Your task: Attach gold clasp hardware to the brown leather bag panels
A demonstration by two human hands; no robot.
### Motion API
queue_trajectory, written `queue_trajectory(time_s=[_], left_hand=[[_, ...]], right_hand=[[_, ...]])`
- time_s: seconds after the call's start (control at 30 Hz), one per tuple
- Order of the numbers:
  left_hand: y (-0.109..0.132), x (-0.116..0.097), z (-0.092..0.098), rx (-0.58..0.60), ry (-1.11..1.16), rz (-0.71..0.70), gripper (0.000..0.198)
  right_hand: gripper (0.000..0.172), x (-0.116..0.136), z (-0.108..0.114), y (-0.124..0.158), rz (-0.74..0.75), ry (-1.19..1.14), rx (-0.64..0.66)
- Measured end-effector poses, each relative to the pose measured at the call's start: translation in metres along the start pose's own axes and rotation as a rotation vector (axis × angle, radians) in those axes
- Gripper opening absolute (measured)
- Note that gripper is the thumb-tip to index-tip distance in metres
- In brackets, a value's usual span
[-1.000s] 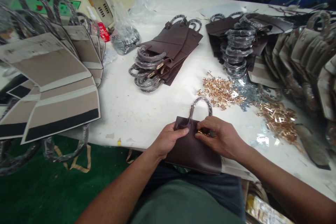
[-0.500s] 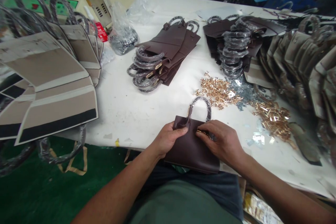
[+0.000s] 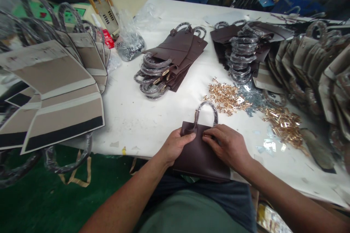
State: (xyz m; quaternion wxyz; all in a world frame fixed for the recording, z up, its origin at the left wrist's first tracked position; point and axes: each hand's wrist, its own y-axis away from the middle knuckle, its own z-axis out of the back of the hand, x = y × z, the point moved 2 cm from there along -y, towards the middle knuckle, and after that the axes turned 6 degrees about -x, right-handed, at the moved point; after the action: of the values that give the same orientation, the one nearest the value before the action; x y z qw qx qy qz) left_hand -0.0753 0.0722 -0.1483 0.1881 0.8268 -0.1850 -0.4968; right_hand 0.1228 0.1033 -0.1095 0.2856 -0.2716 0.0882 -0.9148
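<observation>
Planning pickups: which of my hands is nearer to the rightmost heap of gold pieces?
Right. The right hand is left of the heap, on the brown bag; the left hand is farther left.

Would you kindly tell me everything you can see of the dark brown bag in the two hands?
The dark brown bag looks smooth, slightly glossy and leather-like. Its arched handle, seemingly film-wrapped, rises at the top, with a gold-coloured fitting near its left end; the right hand hides the other end. It sits at the table's near edge. The left hand grips its left side, thumb on the face; the right holds a small shiny piece against it.
</observation>
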Motion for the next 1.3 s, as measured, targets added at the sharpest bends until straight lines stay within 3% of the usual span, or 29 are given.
queue_trajectory(time_s=[0.13,0.3,0.37,0.47,0.6,0.67,0.77,0.9,1.07,1.13,1.23,1.3], left_hand=[[0.003,-0.002,-0.004,-0.038,-0.196,-0.124,0.036],[0.009,-0.009,-0.002,-0.347,-0.660,-0.419,0.063],[0.011,-0.011,0.000,-0.381,-0.790,-0.492,0.068],[0.014,-0.013,-0.001,-0.338,-0.926,-0.605,0.051],[0.017,-0.011,-0.009,-0.378,-1.060,-0.655,0.020],[0.018,-0.010,-0.013,-0.449,-1.092,-0.652,0.017],[0.018,-0.010,-0.017,-0.543,-1.072,-0.655,0.029],[0.015,-0.014,-0.012,-0.545,-0.938,-0.569,0.044],[0.013,-0.018,-0.007,-0.557,-0.563,-0.487,0.040],[0.016,-0.016,-0.009,-0.505,-0.328,-0.290,0.039],[0.027,-0.013,-0.019,-0.301,-0.068,0.066,0.042],[0.038,-0.013,-0.025,-0.199,0.031,0.181,0.044]], right_hand=[[0.013,-0.004,-0.003,0.007,-0.057,-0.050,0.008],[0.019,0.001,-0.008,0.007,-0.173,-0.061,0.017],[0.022,-0.004,-0.001,0.005,-0.230,-0.203,0.013],[0.025,-0.032,0.015,0.000,-0.399,-0.321,-0.076],[0.027,-0.080,0.027,-0.013,-0.562,-0.053,-0.244],[0.024,-0.092,0.026,-0.017,-0.551,-0.001,-0.260],[0.024,-0.098,0.029,-0.009,-0.515,0.053,-0.282],[0.028,-0.121,0.063,0.032,-0.573,0.180,-0.334],[0.034,-0.160,0.117,0.084,-0.698,0.366,-0.338],[0.034,-0.167,0.121,0.083,-0.672,0.392,-0.299],[0.031,-0.169,0.111,0.058,-0.603,0.390,-0.235],[0.022,-0.170,0.102,0.038,-0.585,0.368,-0.186]])
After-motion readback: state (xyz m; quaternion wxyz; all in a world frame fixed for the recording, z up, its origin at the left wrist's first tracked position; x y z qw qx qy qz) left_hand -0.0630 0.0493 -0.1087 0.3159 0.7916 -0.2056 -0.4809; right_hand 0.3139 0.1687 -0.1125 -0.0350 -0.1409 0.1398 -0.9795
